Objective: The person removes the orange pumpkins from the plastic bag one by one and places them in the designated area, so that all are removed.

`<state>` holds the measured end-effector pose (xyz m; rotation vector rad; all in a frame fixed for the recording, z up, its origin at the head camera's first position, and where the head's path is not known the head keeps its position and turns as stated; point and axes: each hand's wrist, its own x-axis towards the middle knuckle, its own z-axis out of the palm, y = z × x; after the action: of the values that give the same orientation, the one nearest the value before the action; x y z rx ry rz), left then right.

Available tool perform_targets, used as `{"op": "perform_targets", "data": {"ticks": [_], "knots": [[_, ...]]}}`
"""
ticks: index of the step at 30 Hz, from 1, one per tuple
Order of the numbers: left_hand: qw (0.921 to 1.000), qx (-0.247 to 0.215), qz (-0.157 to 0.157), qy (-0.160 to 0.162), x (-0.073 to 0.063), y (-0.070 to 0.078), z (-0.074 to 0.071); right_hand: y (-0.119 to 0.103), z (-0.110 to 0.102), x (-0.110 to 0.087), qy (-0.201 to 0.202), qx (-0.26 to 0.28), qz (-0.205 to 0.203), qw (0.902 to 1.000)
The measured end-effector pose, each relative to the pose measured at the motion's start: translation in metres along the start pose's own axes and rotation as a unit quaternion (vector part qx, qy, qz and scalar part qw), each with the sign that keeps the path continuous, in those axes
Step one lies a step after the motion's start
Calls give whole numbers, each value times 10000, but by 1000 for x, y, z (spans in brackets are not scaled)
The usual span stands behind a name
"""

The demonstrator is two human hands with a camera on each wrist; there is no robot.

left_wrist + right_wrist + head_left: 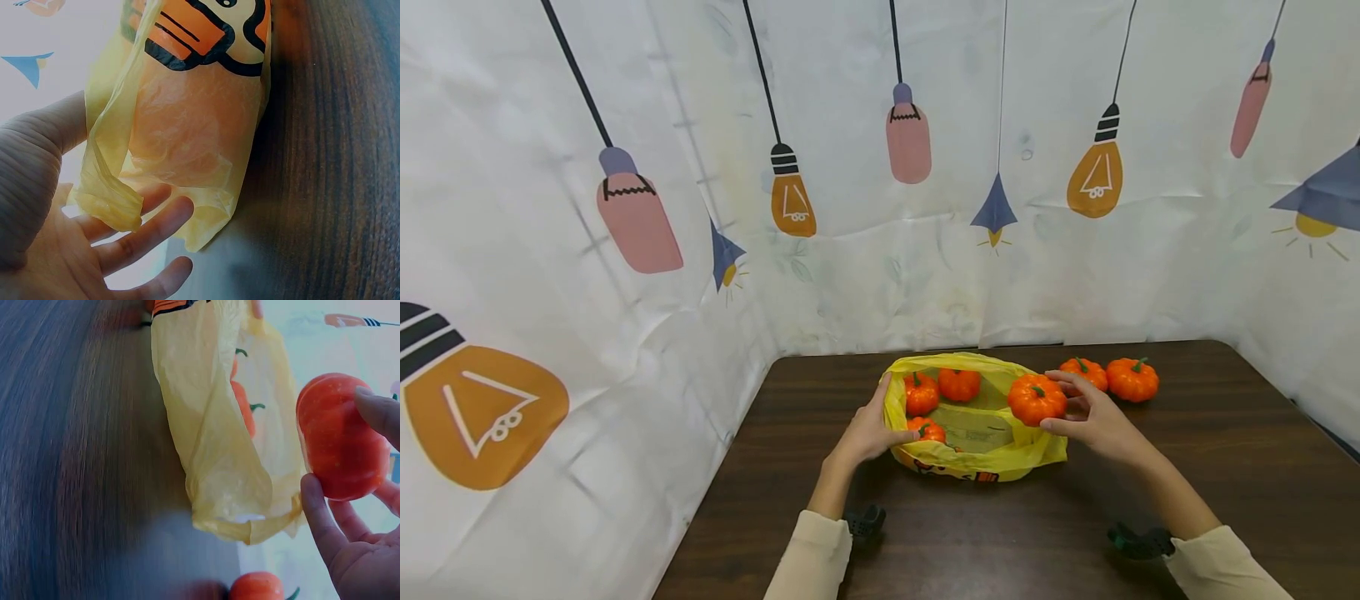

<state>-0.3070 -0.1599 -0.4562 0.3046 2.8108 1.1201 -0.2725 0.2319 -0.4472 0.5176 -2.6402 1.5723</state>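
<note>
A yellow plastic bag [970, 362] with a printed cartoon lies with its mouth open on the table. Inside it show several small orange toy pumpkins [959, 384]. My left hand [868, 432] holds the bag's left edge, thumb over the rim and fingers along the outside; in the left wrist view the bag's corner [112, 203] hangs between thumb and fingers. With thumb and fingertips my right hand [1097, 421] grips another toy pumpkin [1036, 399], raised at the right side of the bag's mouth. In the right wrist view this pumpkin [340, 437] is beside the bag's opening.
Two more toy pumpkins, one partly behind the right hand [1086, 372] and one at its right [1132, 380], sit on the dark wooden table [985, 542]. A white curtain [865, 292] printed with lamps stands behind the table and along its sides.
</note>
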Motion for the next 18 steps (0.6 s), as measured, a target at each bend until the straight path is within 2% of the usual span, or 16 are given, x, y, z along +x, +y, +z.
{"op": "perform_targets", "data": {"ticks": [18], "knots": [[10000, -43, 0, -22, 0, -1, 0, 0, -22, -13, 115, 81, 211, 9997]]}}
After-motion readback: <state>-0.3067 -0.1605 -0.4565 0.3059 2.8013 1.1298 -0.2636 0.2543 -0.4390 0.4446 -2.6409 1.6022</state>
